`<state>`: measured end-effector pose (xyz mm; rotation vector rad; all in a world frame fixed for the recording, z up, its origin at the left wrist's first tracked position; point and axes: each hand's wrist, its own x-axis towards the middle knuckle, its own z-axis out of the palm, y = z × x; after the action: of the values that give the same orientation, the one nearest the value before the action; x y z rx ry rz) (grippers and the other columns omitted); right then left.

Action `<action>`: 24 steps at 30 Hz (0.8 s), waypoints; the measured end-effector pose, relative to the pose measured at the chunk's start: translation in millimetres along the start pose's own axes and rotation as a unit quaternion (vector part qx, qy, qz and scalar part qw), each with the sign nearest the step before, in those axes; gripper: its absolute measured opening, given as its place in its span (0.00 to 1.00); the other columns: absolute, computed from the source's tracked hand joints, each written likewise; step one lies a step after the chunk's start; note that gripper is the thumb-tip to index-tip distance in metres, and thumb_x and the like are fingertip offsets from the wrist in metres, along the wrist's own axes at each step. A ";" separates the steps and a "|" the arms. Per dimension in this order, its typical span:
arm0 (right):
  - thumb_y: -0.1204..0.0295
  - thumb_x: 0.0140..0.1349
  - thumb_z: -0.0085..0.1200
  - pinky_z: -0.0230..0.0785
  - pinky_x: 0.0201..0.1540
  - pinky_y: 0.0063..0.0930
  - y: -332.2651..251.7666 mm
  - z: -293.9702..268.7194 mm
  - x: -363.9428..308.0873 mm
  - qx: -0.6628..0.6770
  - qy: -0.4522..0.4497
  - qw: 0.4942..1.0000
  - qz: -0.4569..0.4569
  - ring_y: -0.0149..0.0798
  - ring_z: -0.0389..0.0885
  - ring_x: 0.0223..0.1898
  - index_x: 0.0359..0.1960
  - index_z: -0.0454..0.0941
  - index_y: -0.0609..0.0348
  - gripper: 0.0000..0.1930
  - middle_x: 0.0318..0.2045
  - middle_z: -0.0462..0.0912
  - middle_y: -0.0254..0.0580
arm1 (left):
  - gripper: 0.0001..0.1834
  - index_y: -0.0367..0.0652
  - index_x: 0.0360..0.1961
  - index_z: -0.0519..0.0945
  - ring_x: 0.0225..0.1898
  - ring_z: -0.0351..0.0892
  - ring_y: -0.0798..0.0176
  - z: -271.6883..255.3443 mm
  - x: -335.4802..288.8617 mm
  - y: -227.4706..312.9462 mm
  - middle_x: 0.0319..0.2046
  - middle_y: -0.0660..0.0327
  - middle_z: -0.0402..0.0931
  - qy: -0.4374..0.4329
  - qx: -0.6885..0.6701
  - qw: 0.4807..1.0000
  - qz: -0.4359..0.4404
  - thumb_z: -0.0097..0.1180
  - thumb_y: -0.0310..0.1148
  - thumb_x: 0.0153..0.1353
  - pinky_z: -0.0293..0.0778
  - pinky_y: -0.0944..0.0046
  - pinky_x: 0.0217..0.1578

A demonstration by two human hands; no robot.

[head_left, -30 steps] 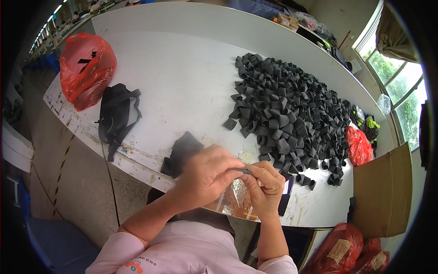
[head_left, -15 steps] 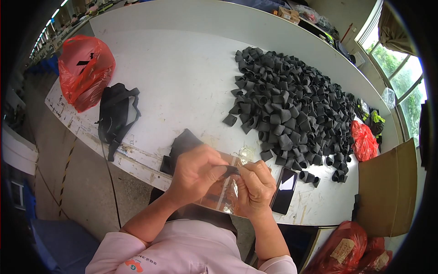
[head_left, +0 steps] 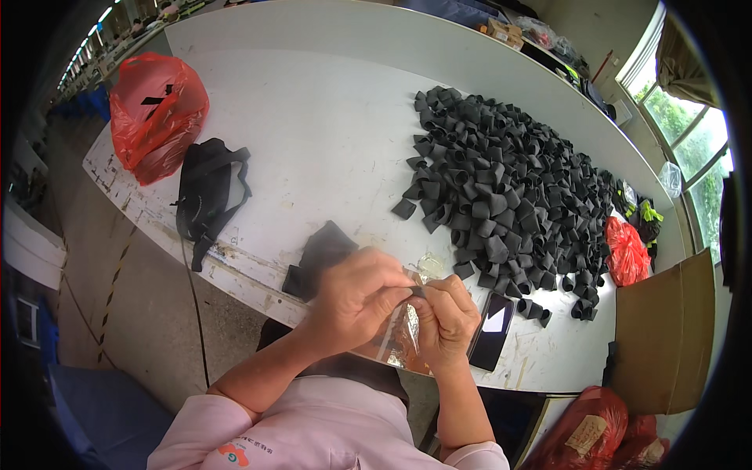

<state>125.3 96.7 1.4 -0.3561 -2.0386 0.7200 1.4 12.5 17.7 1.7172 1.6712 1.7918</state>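
Over the table's front edge, my left hand and my right hand meet fingertip to fingertip. Both pinch a small black fabric piece, mostly covered by the fingers. The left hand is a little smeared by motion. Beneath them lies a clear plastic sheet or bag with a brownish tint and shiny creases. Some black fabric pieces lie just beyond my left hand. A big heap of black fabric loops spreads over the table's right side.
A phone lies right of my right hand. To the left are a black pouch with straps and a red plastic bag. Another red bag and a cardboard sheet stand at the right end of the white table.
My left hand has shifted right and closer to my right hand, so less of the black piece shows between them. The whole view has moved slightly.
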 end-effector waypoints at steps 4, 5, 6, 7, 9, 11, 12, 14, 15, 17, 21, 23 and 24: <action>0.78 0.47 0.59 0.57 0.21 0.23 -1.5 5.1 0.9 -0.021 0.009 1.000 -0.004 0.35 0.66 0.19 0.22 0.74 0.66 0.06 0.20 0.72 0.41 | 0.05 0.36 0.29 0.77 0.23 0.70 0.66 -1.3 -2.9 -5.4 0.24 0.60 0.73 -0.018 0.020 0.999 -0.018 0.58 0.27 0.52 0.67 0.70 0.24; 0.78 0.47 0.58 0.57 0.21 0.23 -3.2 4.2 0.5 -0.034 0.008 0.999 0.006 0.34 0.66 0.19 0.22 0.73 0.67 0.06 0.20 0.72 0.42 | 0.05 0.37 0.29 0.77 0.23 0.70 0.66 -0.3 -5.7 -9.1 0.23 0.60 0.73 -0.021 0.011 0.999 -0.030 0.58 0.27 0.52 0.67 0.70 0.24; 0.78 0.47 0.58 0.57 0.21 0.23 -5.6 2.4 1.8 -0.023 -0.004 1.000 0.006 0.34 0.66 0.19 0.22 0.73 0.67 0.06 0.20 0.72 0.42 | 0.05 0.37 0.29 0.77 0.22 0.70 0.66 -1.1 -8.8 -10.1 0.22 0.61 0.73 -0.020 0.007 0.999 -0.044 0.58 0.27 0.52 0.66 0.70 0.24; 0.76 0.48 0.58 0.56 0.21 0.22 -6.6 -1.1 4.7 -0.035 -0.025 0.999 0.007 0.33 0.65 0.18 0.21 0.73 0.66 0.07 0.20 0.71 0.41 | 0.04 0.36 0.27 0.77 0.21 0.69 0.68 -2.1 -11.3 -10.8 0.20 0.62 0.72 -0.017 0.013 0.998 -0.056 0.57 0.26 0.53 0.65 0.70 0.23; 0.75 0.51 0.56 0.56 0.20 0.21 2.7 -16.5 12.7 0.007 -0.042 0.999 0.008 0.31 0.65 0.19 0.24 0.74 0.64 0.05 0.19 0.71 0.38 | 0.04 0.36 0.27 0.76 0.21 0.69 0.71 -8.5 -20.9 -15.1 0.20 0.62 0.72 0.031 0.027 0.995 -0.094 0.56 0.26 0.54 0.65 0.71 0.23; 0.71 0.56 0.52 0.55 0.20 0.19 25.1 -41.2 34.9 0.154 0.018 0.981 0.121 0.26 0.64 0.19 0.30 0.76 0.64 0.07 0.20 0.72 0.36 | 0.04 0.35 0.29 0.76 0.23 0.69 0.76 -18.8 -37.5 -31.7 0.21 0.63 0.73 0.125 0.030 0.972 -0.196 0.52 0.25 0.56 0.66 0.74 0.25; 0.68 0.60 0.50 0.54 0.20 0.17 36.2 -48.3 47.2 0.244 0.070 0.939 0.233 0.23 0.64 0.20 0.33 0.76 0.65 0.11 0.21 0.72 0.34 | 0.05 0.34 0.32 0.75 0.24 0.70 0.75 -27.1 -49.7 -48.2 0.22 0.63 0.74 0.176 0.035 0.952 -0.249 0.51 0.25 0.56 0.68 0.75 0.27; 0.64 0.62 0.47 0.54 0.20 0.14 48.4 -45.7 60.3 0.096 0.163 0.947 0.260 0.20 0.63 0.20 0.41 0.75 0.68 0.16 0.22 0.73 0.32 | 0.10 0.33 0.37 0.73 0.27 0.72 0.70 -48.9 -75.0 -82.9 0.28 0.59 0.74 0.180 0.166 0.922 -0.301 0.53 0.25 0.54 0.70 0.71 0.28; 0.64 0.62 0.47 0.54 0.20 0.13 47.6 -45.1 52.5 0.083 0.177 0.937 0.288 0.19 0.63 0.19 0.45 0.73 0.68 0.18 0.22 0.73 0.33 | 0.11 0.34 0.38 0.73 0.29 0.72 0.65 -55.5 -94.1 -104.8 0.28 0.57 0.73 0.167 0.253 0.906 -0.295 0.54 0.25 0.53 0.70 0.67 0.29; 0.65 0.62 0.48 0.51 0.19 0.12 43.3 -33.6 17.7 0.073 0.179 0.935 0.299 0.19 0.61 0.18 0.39 0.75 0.65 0.14 0.19 0.72 0.30 | 0.12 0.35 0.38 0.73 0.30 0.73 0.60 -57.8 -116.0 -125.0 0.29 0.56 0.72 0.153 0.339 0.882 -0.290 0.55 0.25 0.51 0.71 0.64 0.30; 0.69 0.60 0.50 0.50 0.17 0.12 12.3 3.6 -47.8 0.151 0.060 0.922 0.352 0.18 0.61 0.15 0.33 0.76 0.64 0.10 0.17 0.70 0.29 | 0.10 0.37 0.32 0.72 0.33 0.71 0.50 -67.5 -128.9 -135.0 0.28 0.55 0.70 0.064 0.405 0.873 -0.263 0.56 0.22 0.47 0.69 0.57 0.33; 0.69 0.60 0.51 0.51 0.17 0.12 1.6 18.9 -66.0 0.167 0.032 0.918 0.358 0.19 0.62 0.16 0.32 0.77 0.64 0.09 0.17 0.71 0.29 | 0.07 0.37 0.28 0.70 0.33 0.71 0.49 -76.0 -131.6 -137.2 0.28 0.55 0.70 0.072 0.382 0.885 -0.255 0.54 0.20 0.47 0.67 0.57 0.33; 0.69 0.60 0.51 0.53 0.18 0.12 -1.8 25.0 -72.3 0.172 -0.035 0.920 0.350 0.19 0.63 0.16 0.31 0.77 0.64 0.09 0.17 0.71 0.30 | 0.07 0.37 0.28 0.70 0.33 0.71 0.49 -78.0 -132.9 -136.2 0.28 0.55 0.70 0.070 0.384 0.884 -0.256 0.54 0.20 0.47 0.67 0.57 0.33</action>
<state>143.4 49.9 -56.4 -0.8796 -1.7825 1.5179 -88.7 -79.2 -142.8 1.1309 2.8167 1.0808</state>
